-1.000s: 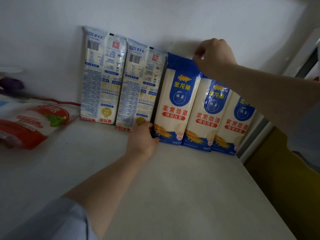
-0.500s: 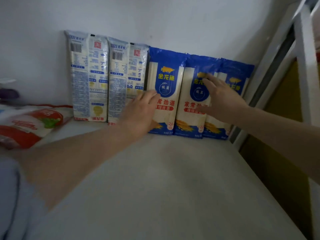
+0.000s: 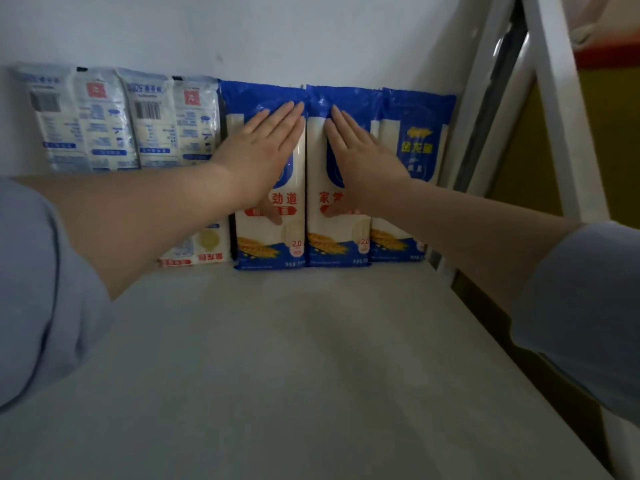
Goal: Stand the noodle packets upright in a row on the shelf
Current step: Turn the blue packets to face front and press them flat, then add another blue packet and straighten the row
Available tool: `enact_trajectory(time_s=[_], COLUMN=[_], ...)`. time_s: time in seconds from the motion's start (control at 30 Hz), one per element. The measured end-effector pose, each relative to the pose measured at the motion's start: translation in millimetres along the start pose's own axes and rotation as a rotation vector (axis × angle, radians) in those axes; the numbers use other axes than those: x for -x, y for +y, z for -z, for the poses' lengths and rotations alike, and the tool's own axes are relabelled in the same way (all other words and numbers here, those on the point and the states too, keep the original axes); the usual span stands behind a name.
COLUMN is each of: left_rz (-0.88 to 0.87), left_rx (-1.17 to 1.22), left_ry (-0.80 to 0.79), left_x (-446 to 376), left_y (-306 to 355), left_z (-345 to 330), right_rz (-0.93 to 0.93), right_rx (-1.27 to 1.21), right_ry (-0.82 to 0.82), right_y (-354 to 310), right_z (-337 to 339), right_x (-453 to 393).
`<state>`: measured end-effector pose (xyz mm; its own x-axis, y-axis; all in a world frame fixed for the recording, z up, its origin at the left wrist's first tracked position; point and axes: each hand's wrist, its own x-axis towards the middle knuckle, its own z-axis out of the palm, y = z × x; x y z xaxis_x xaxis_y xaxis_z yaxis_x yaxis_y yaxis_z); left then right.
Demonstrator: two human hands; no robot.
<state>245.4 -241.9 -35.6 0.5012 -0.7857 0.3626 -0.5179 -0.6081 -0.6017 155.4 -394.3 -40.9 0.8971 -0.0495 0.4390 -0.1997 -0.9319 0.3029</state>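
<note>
Five noodle packets (image 3: pixel 270 181) upright in a row against the far wall of the shelf (image 3: pixel 277 358). Left hand (image 3: pixel 258 150) and right hand (image 3: pixel 360 157) flat, fingers straight, pressing the middle blue packets, gripping nothing. Seemingly done bar a final squaring-up.

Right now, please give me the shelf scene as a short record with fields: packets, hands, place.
packets: five upright in a row against the wall; two pale, three blue
left hand: flat on first blue packet
right hand: flat on middle blue packet
place: white shelf
</note>
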Motion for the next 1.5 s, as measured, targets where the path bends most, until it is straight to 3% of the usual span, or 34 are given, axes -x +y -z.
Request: enact_trajectory(time_s=[0.17, 0.3, 0.43, 0.6, 0.77, 0.93, 1.1, 1.27, 1.37, 1.5], left_rz=[0.015, -0.021, -0.023, -0.011, 0.115, 0.076, -0.041, -0.094, -0.122, -0.047], left_rx=[0.042, 0.097, 0.131, 0.17, 0.282, 0.428, 0.514, 0.471, 0.489, 0.564], left_ry=[0.065, 0.083, 0.091, 0.069, 0.126, 0.052, -0.248, -0.501, -0.538, -0.527], left_x=[-1, -8, -18, -16, -1, 56, 128, 177, 191, 200], left_y=[6, 14, 10, 9, -7, -26, -37, -42, -47, -59], left_z=[2, 8, 10, 16, 29, 24, 8, -10, -9, -9], right_rz=[-0.13, -0.281, -0.242, -0.203, -0.193, -0.108, 0.005, 0.106, 0.156, 0.157], right_rx=[-0.083, -0.126, -0.106, -0.117, -0.146, -0.223, -0.22, -0.139, -0.095, -0.125], right_ry=[0.195, 0.075, -0.021, -0.02, 0.033, 0.055, -0.109, -0.519, -0.674, -0.713], right_y=[16, 54, 69, 59, 41, -5, -62, -104, -121, -138], right_z=[-9, -10, -12, 2, 17, 34, 53, 66, 74, 82], right_x=[13, 39, 42, 23, 21, 32, 51, 63, 59, 42])
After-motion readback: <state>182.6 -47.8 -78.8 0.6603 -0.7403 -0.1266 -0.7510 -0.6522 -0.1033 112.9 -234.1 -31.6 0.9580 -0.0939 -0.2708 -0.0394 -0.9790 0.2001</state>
